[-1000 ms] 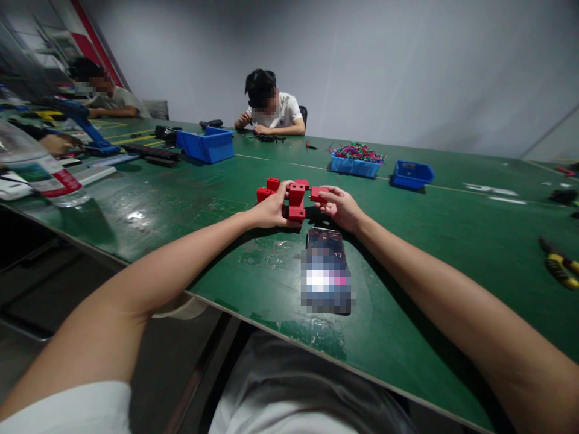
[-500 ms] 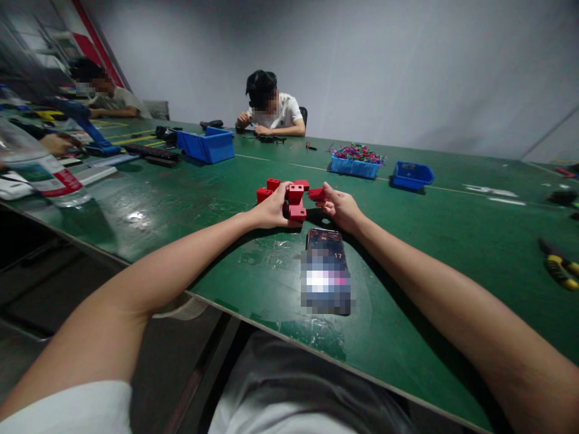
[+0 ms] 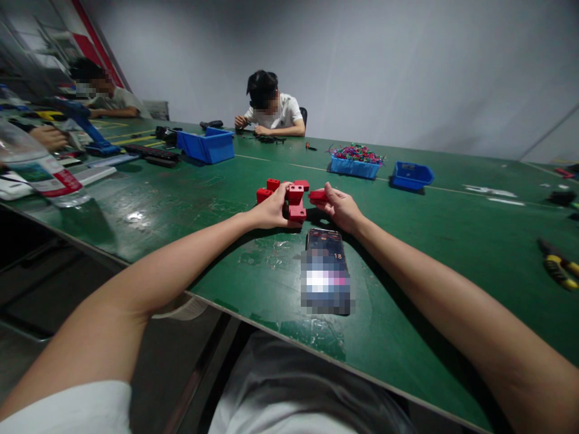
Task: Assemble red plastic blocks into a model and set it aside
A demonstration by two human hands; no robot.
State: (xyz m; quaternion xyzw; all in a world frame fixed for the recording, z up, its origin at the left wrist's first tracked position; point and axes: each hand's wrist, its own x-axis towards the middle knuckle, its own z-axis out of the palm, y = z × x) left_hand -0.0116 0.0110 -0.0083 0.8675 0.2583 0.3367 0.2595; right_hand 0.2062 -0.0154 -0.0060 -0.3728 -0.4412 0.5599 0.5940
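Observation:
My left hand (image 3: pixel 270 210) is closed around a cluster of red blocks (image 3: pixel 297 194) with small holes in their faces. More red block parts (image 3: pixel 264 194) show past the hand's left side; how they join is hidden by my fingers. In my right hand (image 3: pixel 340 208) a small red piece (image 3: pixel 318 196) is pinched between thumb and fingers, its free end pointing left at the cluster. A narrow gap separates the two. Below the hands, a phone (image 3: pixel 326 241) lies on the green table (image 3: pixel 253 274) with its screen lit.
Farther back stand a blue bin (image 3: pixel 216 146), a light-blue tray (image 3: pixel 355 169) heaped with coloured wires and another blue bin (image 3: pixel 411 173). Yellow-handled pliers (image 3: pixel 558 268) lie at right. A water bottle (image 3: pixel 49 172) and a blue power drill (image 3: pixel 90 126) stand left. A person (image 3: pixel 271 108) sits opposite.
My right hand and its red piece have shifted very slightly, the fingers rolling a little around the piece. My left hand and the cluster stay in place.

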